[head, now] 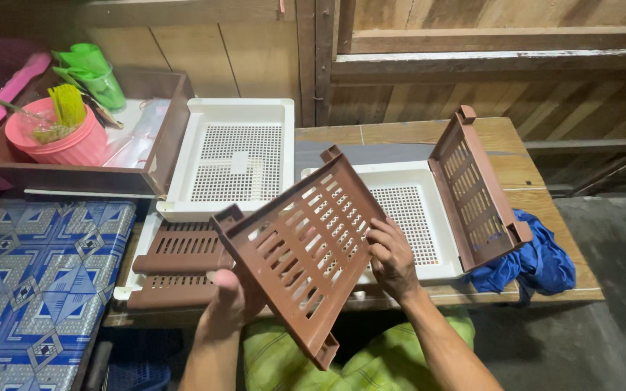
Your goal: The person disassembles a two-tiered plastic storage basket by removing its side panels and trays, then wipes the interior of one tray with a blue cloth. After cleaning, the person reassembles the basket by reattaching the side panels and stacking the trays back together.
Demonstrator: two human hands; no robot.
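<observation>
1. Your left hand [230, 300] grips the lower left edge of a brown slatted panel [302, 242], thumb on its face.
2. Your right hand [391, 259] clasps the same panel at its right edge, fingers curled onto the slats.
3. The panel hangs tilted above the wooden table [400, 134], over your lap (green cloth shows below).
4. Behind it lies a white perforated tray [422, 217], with a second brown panel [476, 190] leaning on its right side.
5. Another white tray [235, 156] lies further left, and 2 brown panels [179, 264] lie flat near your left hand.
6. A blue cloth [537, 264] rests at the table's right edge.
7. A pink bowl [63, 137] stands in a wooden box at the far left.
</observation>
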